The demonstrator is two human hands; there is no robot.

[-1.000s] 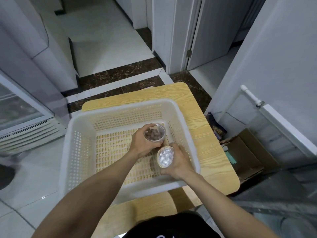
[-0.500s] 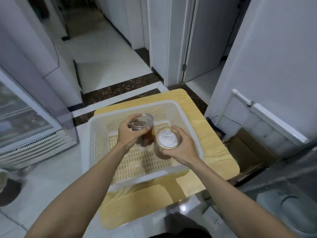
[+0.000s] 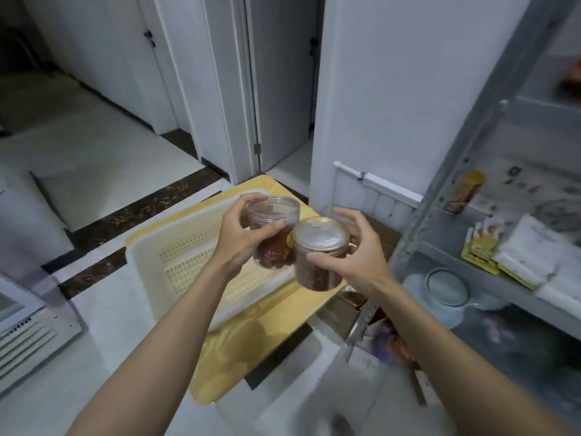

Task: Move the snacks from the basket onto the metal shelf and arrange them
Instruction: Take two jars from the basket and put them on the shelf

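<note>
While the left hand (image 3: 242, 239) grips a clear round jar (image 3: 273, 234), the right hand (image 3: 355, 253) curls around a foil-topped jar (image 3: 319, 256), jars touching.

Left jar (image 3: 273, 234): clear glossy plastic, clear plastic lid. Right jar (image 3: 319, 256): same clear plastic, silvery embossed lid, gold metal-looking rim. Basket (image 3: 151, 262): white perforated plastic, matt. Table (image 3: 251, 344): pale wood-grain top, glossy sheen. Shelf (image 3: 465, 158): grey metal, dull finish. Floor (image 3: 103, 162): polished tile, dark marble-look strips. Bowl (image 3: 446, 286) under shelf: possibly glass, blurred.
</note>
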